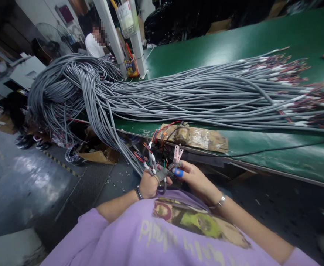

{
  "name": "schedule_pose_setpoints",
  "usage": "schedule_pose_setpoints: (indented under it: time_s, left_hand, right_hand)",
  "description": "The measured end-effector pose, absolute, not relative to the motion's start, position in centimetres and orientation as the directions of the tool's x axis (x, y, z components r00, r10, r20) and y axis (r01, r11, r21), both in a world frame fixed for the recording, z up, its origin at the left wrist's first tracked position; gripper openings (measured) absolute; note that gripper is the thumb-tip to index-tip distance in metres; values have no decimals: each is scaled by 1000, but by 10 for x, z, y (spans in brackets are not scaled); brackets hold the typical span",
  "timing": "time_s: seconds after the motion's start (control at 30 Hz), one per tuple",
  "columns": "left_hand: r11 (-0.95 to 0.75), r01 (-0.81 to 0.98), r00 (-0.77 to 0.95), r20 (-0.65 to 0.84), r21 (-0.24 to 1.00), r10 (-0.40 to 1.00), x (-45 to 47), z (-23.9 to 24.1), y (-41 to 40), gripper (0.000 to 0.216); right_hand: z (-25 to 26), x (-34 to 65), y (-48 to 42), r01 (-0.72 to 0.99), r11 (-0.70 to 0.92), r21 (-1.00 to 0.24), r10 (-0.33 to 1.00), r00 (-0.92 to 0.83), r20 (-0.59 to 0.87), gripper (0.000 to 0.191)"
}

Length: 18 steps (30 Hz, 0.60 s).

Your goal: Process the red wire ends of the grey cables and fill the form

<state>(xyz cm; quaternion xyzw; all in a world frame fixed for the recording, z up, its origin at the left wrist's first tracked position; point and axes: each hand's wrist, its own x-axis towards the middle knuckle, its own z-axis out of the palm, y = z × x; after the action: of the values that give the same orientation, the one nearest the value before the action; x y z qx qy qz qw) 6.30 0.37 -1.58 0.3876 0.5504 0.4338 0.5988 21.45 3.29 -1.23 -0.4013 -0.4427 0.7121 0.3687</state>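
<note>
My left hand (148,185) is closed around the ends of a few grey cables (153,168), whose stripped coloured wires stick up above my fist. My right hand (196,179) sits right beside it, fingers pinched at the same cable ends, with a blue cap (178,172) on one fingertip. A pink clip (177,153) stands just above the two hands. The held cables run up and left into a big bundle of grey cables (178,92) lying across the green table (289,33).
The bundle drapes off the table's left end (64,92) toward the dark floor (26,184). A worn cardboard pad (197,137) lies on the table's near edge. White posts (135,40) stand behind, and another person in a white shirt (94,44) sits far back. A cardboard box (98,153) is under the table.
</note>
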Motion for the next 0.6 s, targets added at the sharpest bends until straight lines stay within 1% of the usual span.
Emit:
schedule_pose_setpoints:
  time_s: [0.27, 0.37, 0.5, 0.6]
  left_hand:
    - [329, -78, -11, -331, 941, 944, 64, -14, 3, 51]
    - [319, -73, 16, -319, 945, 948, 64, -11, 3, 51]
    - [324, -38, 77, -321, 945, 944, 63, -10, 2, 50]
    - [330, -16, 104, -327, 944, 939, 62, -12, 2, 50]
  right_hand:
    - [-10, 218, 30, -136, -256, -957, 900, -394, -185, 44]
    - [-5, 218, 29, -153, -271, -950, 897, -397, -192, 45]
    - [1, 212, 30, -173, -315, -933, 855, -480, -199, 44]
    - [-1, 207, 31, -209, -328, -921, 852, -486, -194, 42]
